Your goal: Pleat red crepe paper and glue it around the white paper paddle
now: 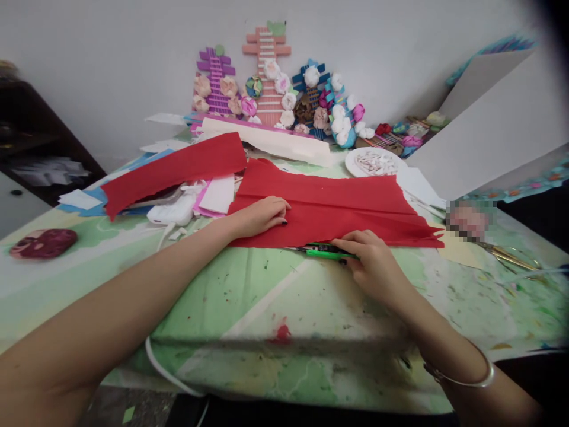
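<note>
On the tabletop (249,296), head view: creased red paper (329,201) lies under the left hand (265,214), loosely curled, resting on it, nothing gripped. Right hand (373,258) pinches a green cutter (326,255), apparently, at the near edge. Best: paper flat and taut, cutter low, left fingertips clear.

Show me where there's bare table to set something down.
Widest patch: the tablecloth between the left arm and right arm, in front of the red sheet and green tool, though specked and stained. Another lies between the maroon item and the left arm. Crowded: behind the red sheet, with a plate and paper flowers.
</note>
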Tool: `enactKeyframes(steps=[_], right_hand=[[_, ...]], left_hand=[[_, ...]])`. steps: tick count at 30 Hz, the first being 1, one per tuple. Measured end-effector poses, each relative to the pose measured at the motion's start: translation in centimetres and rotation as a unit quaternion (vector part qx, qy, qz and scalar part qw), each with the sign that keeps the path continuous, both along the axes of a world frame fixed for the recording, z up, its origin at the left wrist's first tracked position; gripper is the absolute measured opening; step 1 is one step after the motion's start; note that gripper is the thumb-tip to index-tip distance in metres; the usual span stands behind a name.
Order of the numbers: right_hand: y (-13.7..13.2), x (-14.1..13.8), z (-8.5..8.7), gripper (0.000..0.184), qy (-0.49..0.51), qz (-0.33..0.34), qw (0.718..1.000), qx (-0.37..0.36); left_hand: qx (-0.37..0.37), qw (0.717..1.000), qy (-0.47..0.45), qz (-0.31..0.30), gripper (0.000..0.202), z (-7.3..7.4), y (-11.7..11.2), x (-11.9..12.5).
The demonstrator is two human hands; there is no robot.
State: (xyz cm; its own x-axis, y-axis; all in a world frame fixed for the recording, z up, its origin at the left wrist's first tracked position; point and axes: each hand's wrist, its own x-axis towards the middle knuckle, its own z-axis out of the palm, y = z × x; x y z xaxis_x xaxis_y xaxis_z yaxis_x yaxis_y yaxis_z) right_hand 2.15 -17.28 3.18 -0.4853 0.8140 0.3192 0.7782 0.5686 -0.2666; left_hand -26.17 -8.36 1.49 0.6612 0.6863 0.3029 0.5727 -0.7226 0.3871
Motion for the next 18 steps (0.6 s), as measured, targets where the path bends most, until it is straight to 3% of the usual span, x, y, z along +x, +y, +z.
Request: enactKeyframes(steps=[18], right_hand=[[0.12,-0.42,0.03,0.044,0.009,0.01,1.0,-0.01]], left_hand=[[-0.02,0.999,-0.034,0.008,0.02,-0.22,-0.01,-0.13]])
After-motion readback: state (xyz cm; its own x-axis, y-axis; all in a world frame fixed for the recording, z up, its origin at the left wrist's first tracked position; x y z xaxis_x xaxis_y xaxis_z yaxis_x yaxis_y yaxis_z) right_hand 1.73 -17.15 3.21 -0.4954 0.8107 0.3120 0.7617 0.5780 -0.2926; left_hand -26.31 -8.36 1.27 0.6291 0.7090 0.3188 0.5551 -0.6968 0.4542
